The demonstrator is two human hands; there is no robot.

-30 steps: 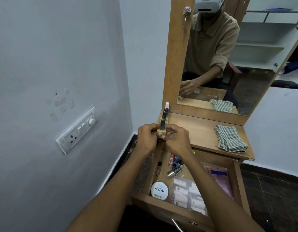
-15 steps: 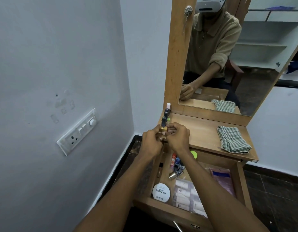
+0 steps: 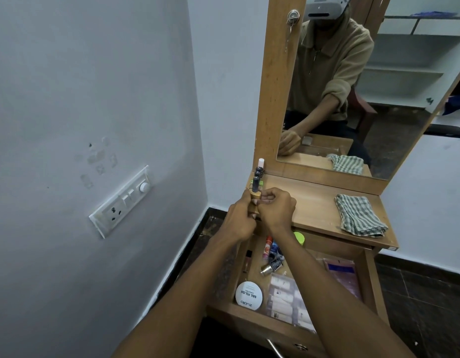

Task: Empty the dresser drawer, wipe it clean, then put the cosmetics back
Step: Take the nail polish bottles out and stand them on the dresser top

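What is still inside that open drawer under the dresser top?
The drawer holds a round white nail polish tin, clear packets, a purple pouch, small tubes and a green-lidded jar. The forearms and dresser top cover the rest.

Your left hand [image 3: 238,218] and right hand [image 3: 275,209] cover most of the small gold-based bottle [image 3: 255,194], so you cannot tell exactly how the fingers grip it. Your right forearm hides part of the sachet packet [image 3: 283,297] in the drawer [image 3: 252,322], whose front runs off the bottom edge. Small tubes' labels [image 3: 268,250] are unreadable.
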